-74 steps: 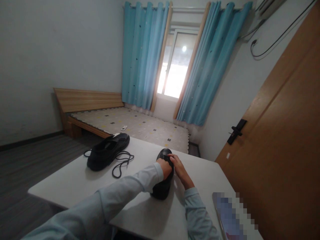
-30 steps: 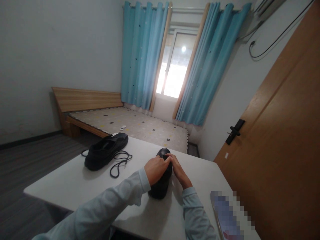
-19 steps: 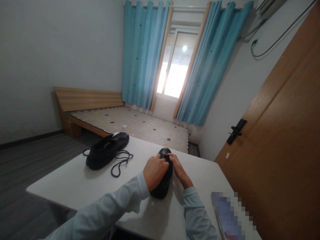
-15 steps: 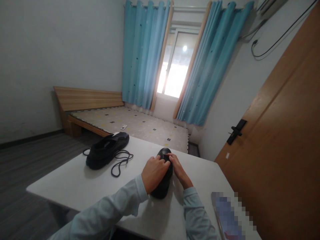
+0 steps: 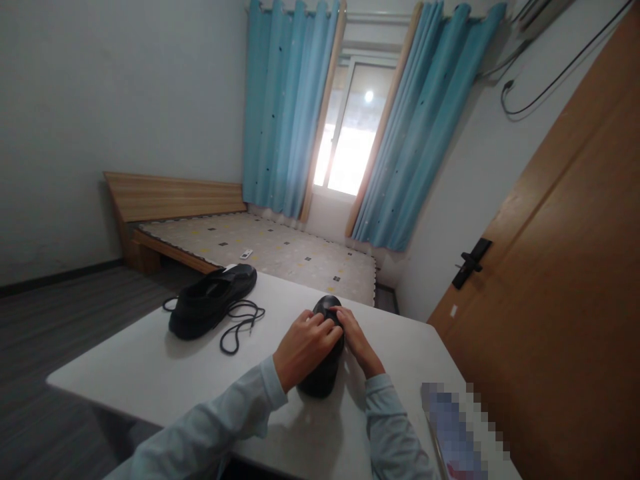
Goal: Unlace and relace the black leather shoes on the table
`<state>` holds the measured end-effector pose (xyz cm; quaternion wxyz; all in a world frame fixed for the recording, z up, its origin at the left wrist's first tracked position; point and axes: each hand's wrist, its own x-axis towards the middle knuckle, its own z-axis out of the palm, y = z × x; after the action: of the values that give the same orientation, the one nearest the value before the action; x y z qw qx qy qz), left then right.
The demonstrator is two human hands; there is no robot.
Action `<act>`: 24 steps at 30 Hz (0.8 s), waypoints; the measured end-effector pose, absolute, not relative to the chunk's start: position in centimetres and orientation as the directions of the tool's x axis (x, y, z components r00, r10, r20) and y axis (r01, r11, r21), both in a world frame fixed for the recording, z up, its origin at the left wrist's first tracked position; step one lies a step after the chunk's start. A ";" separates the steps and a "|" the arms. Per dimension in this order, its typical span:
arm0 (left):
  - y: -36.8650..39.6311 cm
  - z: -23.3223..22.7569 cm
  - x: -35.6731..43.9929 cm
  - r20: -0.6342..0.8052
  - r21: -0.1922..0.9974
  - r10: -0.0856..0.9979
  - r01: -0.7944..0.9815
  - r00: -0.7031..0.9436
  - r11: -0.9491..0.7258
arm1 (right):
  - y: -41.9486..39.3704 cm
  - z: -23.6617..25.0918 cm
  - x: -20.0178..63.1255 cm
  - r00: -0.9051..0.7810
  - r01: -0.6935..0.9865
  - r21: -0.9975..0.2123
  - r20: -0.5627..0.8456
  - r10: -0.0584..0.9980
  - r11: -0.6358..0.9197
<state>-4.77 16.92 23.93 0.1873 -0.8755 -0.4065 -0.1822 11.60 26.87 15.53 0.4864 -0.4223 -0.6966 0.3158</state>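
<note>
A black shoe (image 5: 320, 381) rests on the white table, its toe pointing away from me. My left hand (image 5: 311, 347) lies across the top of the shoe from the left, fingers curled over the lacing area. From the right side my right hand (image 5: 354, 337) holds the shoe near its front, with its fingertips close to those of my left hand. Whether a lace is pinched between the fingers is hidden. To the left stands a second black shoe (image 5: 200, 313), with a loose black shoelace (image 5: 234, 340) trailing from it onto the table.
The white table (image 5: 125, 373) has a pixelated flat item (image 5: 453, 433) at its right edge. Behind it is a bed (image 5: 280, 257) carrying a small white remote (image 5: 246, 254). A wooden door (image 5: 560, 300) stands at the right, and blue curtains (image 5: 285, 113) flank the window.
My left hand and forearm have shifted slightly to the left on the shoe. My right hand keeps nearly the same place. Both shoes remain where they were.
</note>
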 end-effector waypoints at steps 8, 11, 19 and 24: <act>16.6 24.9 -5.9 0.533 -0.194 0.620 0.796 0.577 -0.574 | 27.3 15.0 11.7 -0.188 0.282 -0.843 0.420 0.888 0.458; 16.3 25.2 -6.4 0.581 -0.216 0.584 0.799 0.567 -0.561 | 27.3 15.0 11.7 -0.192 0.289 -0.837 0.425 0.885 0.465; 15.6 26.2 -7.8 0.710 -0.220 0.488 0.818 0.508 -0.531 | 26.9 15.5 11.7 -0.187 0.298 -0.843 0.409 0.893 0.448; 14.6 27.1 -9.8 0.792 -0.186 0.414 0.824 0.448 -0.536 | 27.2 15.3 11.8 -0.185 0.299 -0.841 0.412 0.892 0.450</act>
<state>-9.84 14.61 27.09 0.2880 -0.8008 -0.3864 -0.3557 11.80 27.21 15.29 0.4783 -0.4229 -0.7045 0.3099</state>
